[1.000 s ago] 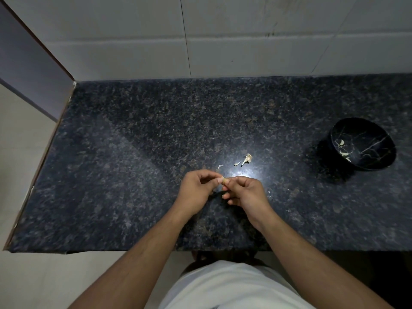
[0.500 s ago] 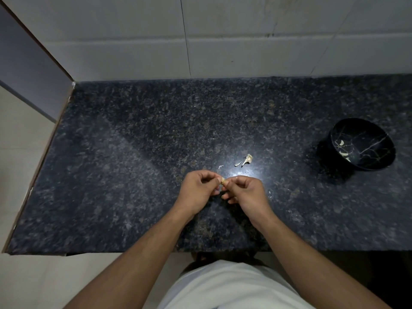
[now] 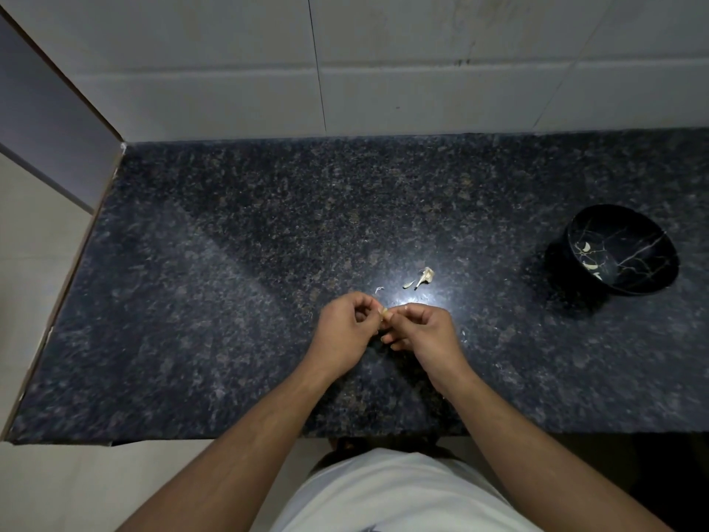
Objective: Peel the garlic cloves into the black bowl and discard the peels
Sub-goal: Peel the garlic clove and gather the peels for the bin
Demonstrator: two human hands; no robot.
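My left hand [image 3: 345,332] and my right hand [image 3: 426,334] meet fingertip to fingertip above the dark granite counter [image 3: 230,301], both pinching one small pale garlic clove [image 3: 384,312], of which only a sliver shows. A few loose garlic peels [image 3: 422,278] lie on the counter just beyond my hands. The black bowl [image 3: 633,232] with thin gold veins stands at the far right, well away from both hands, and holds a few peeled cloves [image 3: 589,257].
A white tiled wall [image 3: 383,71] runs along the counter's back edge. A grey panel [image 3: 46,120] closes the left end. The counter's front edge lies close to my body, and pale floor shows to the left.
My hands stay together on the clove and have barely shifted; the fingers work slightly at it. Peels and bowl are unmoved.
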